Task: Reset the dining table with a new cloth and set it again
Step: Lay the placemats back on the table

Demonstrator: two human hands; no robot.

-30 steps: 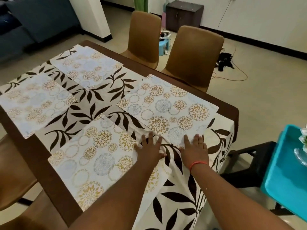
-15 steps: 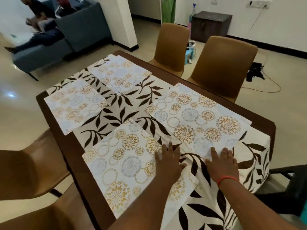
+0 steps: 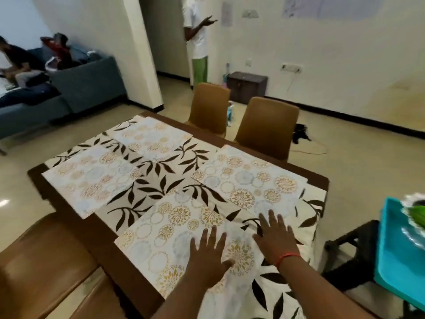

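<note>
A white cloth with dark leaf prints (image 3: 161, 180) covers the dark wooden dining table (image 3: 96, 229). Several white placemats with gold and blue circles lie on it. My left hand (image 3: 208, 256) rests flat, fingers spread, on the near placemat (image 3: 174, 229). My right hand (image 3: 276, 240), with a red thread at the wrist, lies flat on the cloth between that mat and the right placemat (image 3: 248, 180). Neither hand holds anything. Two more placemats (image 3: 92, 178) (image 3: 149, 134) lie at the far left and far end.
Two brown chairs (image 3: 266, 125) (image 3: 210, 107) stand at the table's far side, another (image 3: 41, 261) at the near left. A teal tray (image 3: 397, 256) sits on a dark stool (image 3: 349, 247) at right. A person stands by the back wall; others sit on a blue sofa (image 3: 80, 88).
The view has tilted up, showing more of the room. Both hands have slid toward me along the cloth and near placemat, still flat.
</note>
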